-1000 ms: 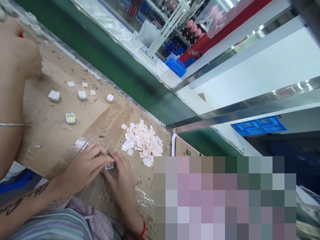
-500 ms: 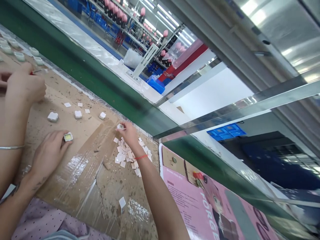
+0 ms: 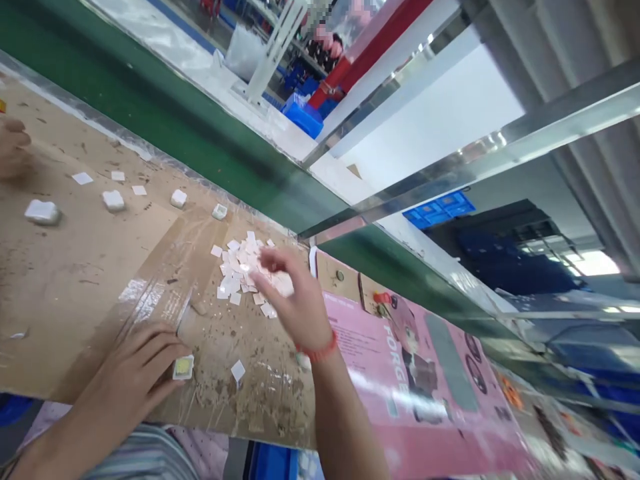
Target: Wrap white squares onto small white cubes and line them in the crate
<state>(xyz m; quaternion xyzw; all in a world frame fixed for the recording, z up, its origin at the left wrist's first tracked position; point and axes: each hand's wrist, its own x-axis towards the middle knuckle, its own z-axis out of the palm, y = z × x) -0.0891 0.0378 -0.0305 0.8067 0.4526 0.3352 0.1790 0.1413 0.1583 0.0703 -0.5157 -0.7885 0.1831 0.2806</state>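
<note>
My left hand rests on the cardboard near the table's front edge. Thumb and fingers pinch a small white square piece that has a yellow patch on top. My right hand, with a red string on the wrist, hovers at the right side of a pile of thin white square sheets. Its thumb and fingers are apart, slightly blurred, with nothing visible between them. A single loose sheet lies between my hands. Behind the pile sits a small white block.
More white blocks stand in a row toward the left, near a few loose sheets. Another person's hand shows at the left edge. A green ledge borders the table's back. A pink printed mat lies on the right.
My right hand has let go of a small white block behind the pile and moved toward the pile's right side. My left hand has come nearer the front edge with its piece. The view has shifted right.
</note>
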